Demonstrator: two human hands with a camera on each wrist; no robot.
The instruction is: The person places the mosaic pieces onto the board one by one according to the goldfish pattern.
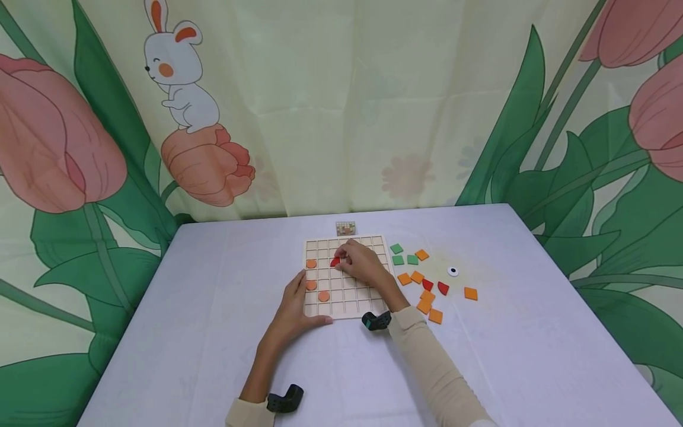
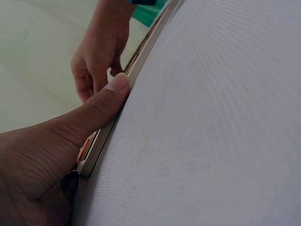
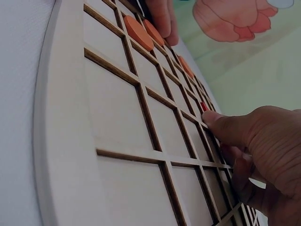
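From the head camera, the wooden grid board (image 1: 345, 276) lies flat on the pale table (image 1: 213, 308), and only a few cells are filled: three orange discs (image 1: 311, 264) sit near the left hand's fingers and a red piece (image 1: 335, 261) lies under the right hand's fingertips, so most cells look open, with many loose tiles (image 1: 427, 296) in orange, green and red spread just beyond the right wrist, apparently waiting. The right hand (image 1: 363, 264) reaches over the board's far half with its fingers bent down onto the red piece, seemingly pinching it into a cell; the left hand (image 1: 293, 311) rests at the board's near left corner, thumb along the front edge. From the left wrist, the left thumb (image 2: 110, 94) lies straight, pressed against the board's rim (image 2: 136, 70), steadying it rather than clenching. From the right wrist, the right fingertips (image 3: 218, 125) meet the red piece (image 3: 203, 106) at a cell wall; how firmly they grasp it cannot be told.
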